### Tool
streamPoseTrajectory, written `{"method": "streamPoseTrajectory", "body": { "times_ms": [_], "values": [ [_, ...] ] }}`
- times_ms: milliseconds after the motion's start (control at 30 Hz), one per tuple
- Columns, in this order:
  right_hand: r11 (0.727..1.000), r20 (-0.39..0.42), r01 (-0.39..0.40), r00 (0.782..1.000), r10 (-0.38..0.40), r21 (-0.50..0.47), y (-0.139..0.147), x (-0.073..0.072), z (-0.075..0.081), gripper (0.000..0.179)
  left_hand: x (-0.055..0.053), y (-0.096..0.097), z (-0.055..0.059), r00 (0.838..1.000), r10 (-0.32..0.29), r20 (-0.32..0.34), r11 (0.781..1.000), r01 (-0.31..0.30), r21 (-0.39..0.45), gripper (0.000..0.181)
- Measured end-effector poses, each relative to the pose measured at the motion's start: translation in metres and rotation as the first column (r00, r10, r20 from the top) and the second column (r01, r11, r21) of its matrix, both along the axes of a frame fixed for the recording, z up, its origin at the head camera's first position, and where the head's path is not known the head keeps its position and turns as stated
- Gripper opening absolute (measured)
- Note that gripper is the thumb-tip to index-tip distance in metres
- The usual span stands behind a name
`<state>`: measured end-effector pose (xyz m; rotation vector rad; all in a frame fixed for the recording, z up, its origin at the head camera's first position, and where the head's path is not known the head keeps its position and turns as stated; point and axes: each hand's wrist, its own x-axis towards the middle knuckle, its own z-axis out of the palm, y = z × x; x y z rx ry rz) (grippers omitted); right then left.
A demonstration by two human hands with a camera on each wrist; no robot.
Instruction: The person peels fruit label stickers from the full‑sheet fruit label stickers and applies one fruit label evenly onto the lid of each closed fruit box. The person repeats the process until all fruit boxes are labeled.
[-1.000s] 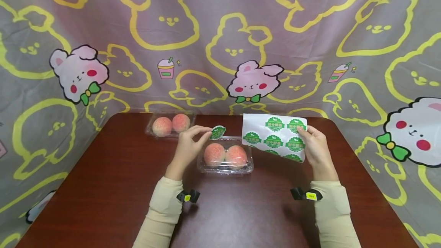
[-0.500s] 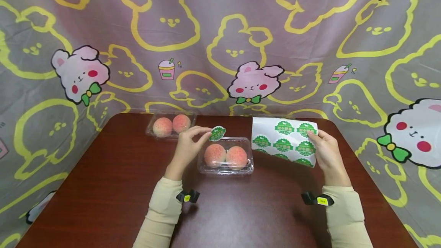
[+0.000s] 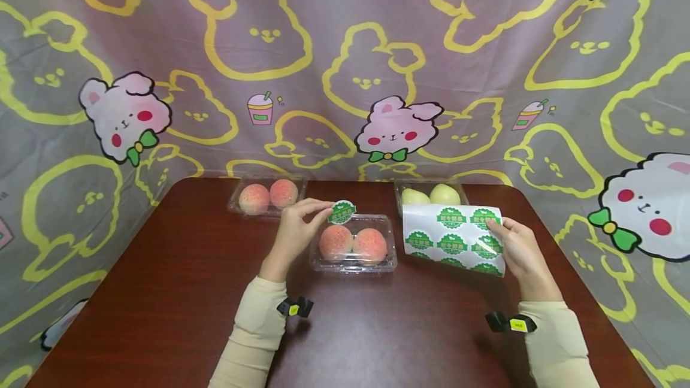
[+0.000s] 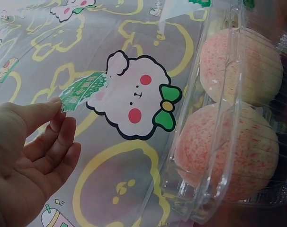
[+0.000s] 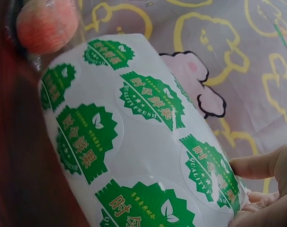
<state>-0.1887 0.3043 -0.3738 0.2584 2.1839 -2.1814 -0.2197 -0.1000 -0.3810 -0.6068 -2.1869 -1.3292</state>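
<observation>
Between thumb and fingertips my left hand (image 3: pixel 298 224) pinches one green-and-white sticker (image 3: pixel 342 212) by its left edge. That sticker is up over the back left corner of a clear plastic clamshell box (image 3: pixel 353 266) with two peaches (image 3: pixel 369 245) inside, lid down. In the left wrist view the sticker (image 4: pixel 82 91) is tilted and apart from the box. My right hand (image 3: pixel 518 251) grips the right edge of a curved white sheet of green stickers (image 3: pixel 451 241), thumb in front. The right wrist view shows the sheet (image 5: pixel 143 142) bowed, its printed side toward the camera.
A second clear box (image 3: pixel 233 203) with two peaches sits at the back left of the brown table (image 3: pixel 178 292). Behind the sticker sheet, at the back right, a box with two pale green pears (image 3: pixel 444 195) is partly hidden. A patterned curtain (image 3: pixel 318 29) hangs around the table.
My right hand has carried the sticker sheet right and toward me, uncovering the box of pears behind it. My left hand stays put, while its sticker has turned to face the head camera more.
</observation>
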Motion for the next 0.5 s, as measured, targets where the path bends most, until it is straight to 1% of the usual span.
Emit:
{"method": "streamPoseTrajectory", "body": {
  "times_ms": [100, 300, 500],
  "values": [
    [0.999, 0.03, -0.033, 0.999, 0.033, 0.001, 0.004, 0.0, -0.004, 0.019, 0.0, 0.0, 0.0, 1.0, 0.0, -0.004, 1.0, 0.0, -0.007, 0.015],
    [0.995, 0.091, -0.097, 0.991, 0.1, -0.034, 0.009, -0.001, -0.01, 0.014, 0.001, 0.0, 0.0, 1.0, 0.006, -0.002, 1.0, -0.006, -0.025, 0.015],
    [0.99, 0.129, -0.14, 0.982, 0.141, -0.016, 0.015, 0.0, -0.015, 0.011, 0.0, 0.0, -0.001, 1.0, 0.015, 0.001, 1.0, -0.015, -0.023, 0.015]
  ]
}}
